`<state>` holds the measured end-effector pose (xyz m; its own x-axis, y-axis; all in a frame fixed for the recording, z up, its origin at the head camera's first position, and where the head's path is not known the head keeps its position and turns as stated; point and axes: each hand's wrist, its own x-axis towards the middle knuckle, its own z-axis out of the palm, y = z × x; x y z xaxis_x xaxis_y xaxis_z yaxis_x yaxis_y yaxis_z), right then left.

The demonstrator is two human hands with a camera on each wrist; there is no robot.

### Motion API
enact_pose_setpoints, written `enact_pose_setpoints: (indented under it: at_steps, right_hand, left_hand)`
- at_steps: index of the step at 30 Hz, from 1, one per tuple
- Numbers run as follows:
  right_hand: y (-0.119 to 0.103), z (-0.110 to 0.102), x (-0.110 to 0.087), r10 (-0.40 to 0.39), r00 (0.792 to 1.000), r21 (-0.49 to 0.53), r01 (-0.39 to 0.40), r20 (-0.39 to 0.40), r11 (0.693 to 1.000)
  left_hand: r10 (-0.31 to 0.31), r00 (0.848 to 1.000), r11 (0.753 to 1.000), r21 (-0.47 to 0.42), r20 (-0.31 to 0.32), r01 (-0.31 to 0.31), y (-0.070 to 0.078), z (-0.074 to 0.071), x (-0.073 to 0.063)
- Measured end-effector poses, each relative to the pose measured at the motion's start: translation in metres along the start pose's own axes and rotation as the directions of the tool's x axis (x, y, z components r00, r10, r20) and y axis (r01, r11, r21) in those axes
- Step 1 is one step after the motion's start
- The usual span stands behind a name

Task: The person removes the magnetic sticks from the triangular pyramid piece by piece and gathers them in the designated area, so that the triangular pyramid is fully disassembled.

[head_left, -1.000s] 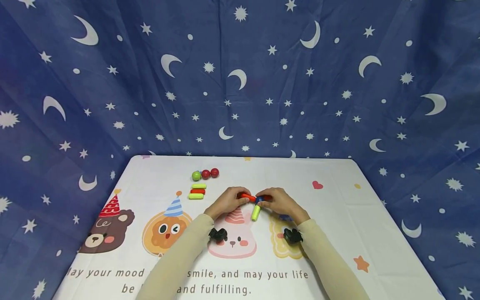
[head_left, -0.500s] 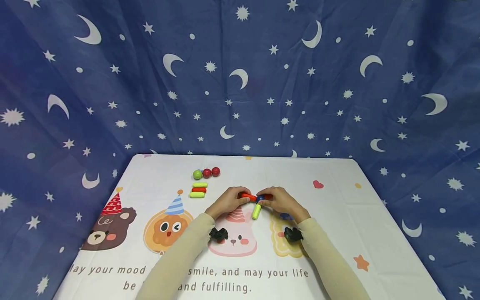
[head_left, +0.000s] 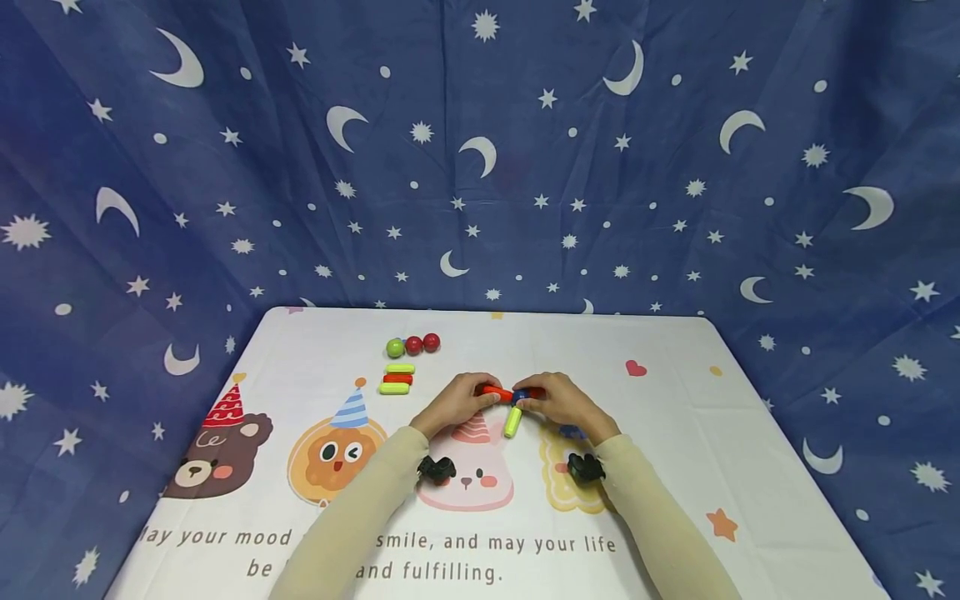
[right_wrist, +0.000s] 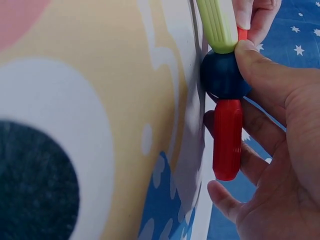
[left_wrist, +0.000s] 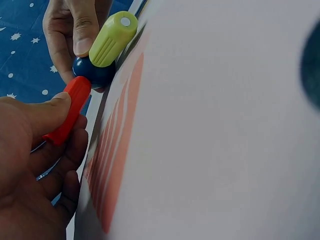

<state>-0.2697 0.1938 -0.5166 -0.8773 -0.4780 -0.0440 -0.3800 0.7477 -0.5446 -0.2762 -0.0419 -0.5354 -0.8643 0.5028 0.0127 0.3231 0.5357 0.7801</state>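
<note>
My left hand (head_left: pixel 456 404) pinches a red rod (left_wrist: pixel 74 106) between thumb and fingers, its end right at a dark blue ball (right_wrist: pixel 222 75). The thumb and fingers of my right hand (head_left: pixel 562 404) grip that ball. From the ball a yellow-green rod (left_wrist: pixel 113 40) with a pale disc on its end points toward the near side of the table. A second red rod (right_wrist: pixel 227 140) extends from the ball's other side, under my right palm. In the head view the right hand partly hides the ball and this second rod.
Farther left on the printed white tablecloth (head_left: pixel 645 467) lie two yellow-green rods (head_left: pixel 394 388) with a red rod (head_left: pixel 398 378) between them. Behind them sit a green ball (head_left: pixel 395 347) and two dark red balls (head_left: pixel 414 345), with a bit of blue showing behind. A starry blue curtain (head_left: pixel 525 250) hangs beyond the table.
</note>
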Motion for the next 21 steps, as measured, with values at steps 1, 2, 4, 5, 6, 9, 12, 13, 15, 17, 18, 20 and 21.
enact_pose_setpoints:
  at_steps: [1,2,4,5,6,9,12,13,15,17,18,20,21]
  right_hand:
    - [0.0,0.0,0.0,-0.004,1.0,-0.001,0.004,-0.001,1.0]
    - [0.0,0.0,0.0,-0.006,1.0,0.0,0.006,-0.001,1.0]
    - [0.0,0.001,0.001,-0.009,1.0,0.002,0.009,0.0,1.0]
    - [0.0,0.001,0.001,-0.014,1.0,0.002,0.014,-0.002,1.0]
    - [0.0,0.001,0.001,-0.015,1.0,0.001,0.015,-0.003,1.0]
    - [0.0,0.003,0.002,-0.027,1.0,-0.006,0.027,-0.004,1.0]
    - [0.001,0.003,0.002,-0.028,1.0,-0.012,0.028,-0.006,1.0]
    - [0.0,0.002,0.002,-0.024,1.0,-0.013,0.024,-0.007,1.0]
    - [0.0,0.002,0.002,-0.016,1.0,-0.016,0.015,-0.007,1.0]
    - [0.0,0.001,0.002,-0.006,1.0,-0.018,0.005,-0.009,1.0]
    - [0.0,0.0,0.002,-0.006,1.0,-0.02,0.005,-0.008,1.0]
    - [0.0,0.0,0.002,-0.007,1.0,-0.02,0.007,-0.005,1.0]
    - [0.001,0.0,0.001,-0.008,1.0,-0.02,0.008,-0.004,1.0]
  left_hand:
    - [-0.001,1.0,1.0,0.002,-0.002,0.001,0.0,0.0,0.0]
    - [-0.001,1.0,1.0,0.003,-0.004,0.001,-0.001,0.0,0.0]
    - [-0.006,1.0,1.0,0.005,-0.005,0.006,-0.001,0.0,0.0]
    - [-0.009,1.0,1.0,0.006,-0.006,0.009,-0.001,0.0,-0.001]
    - [-0.014,1.0,1.0,0.007,-0.006,0.014,-0.001,-0.001,-0.001]
    - [-0.034,0.999,0.999,-0.02,-0.006,0.034,-0.001,-0.003,-0.004]
    - [-0.06,0.998,0.997,-0.048,-0.029,0.059,0.001,-0.007,-0.007]
    - [-0.073,0.997,0.996,-0.061,-0.04,0.07,0.002,-0.009,-0.008]
    - [-0.095,0.994,0.993,-0.072,-0.06,0.091,0.002,-0.012,-0.011]
    - [-0.107,0.992,0.991,-0.082,-0.072,0.101,0.003,-0.014,-0.013]
    - [-0.114,0.991,0.99,-0.093,-0.073,0.107,0.004,-0.015,-0.014]
    - [-0.124,0.989,0.988,-0.106,-0.078,0.115,0.005,-0.017,-0.017]
    - [-0.124,0.989,0.987,-0.114,-0.082,0.115,0.005,-0.018,-0.018]
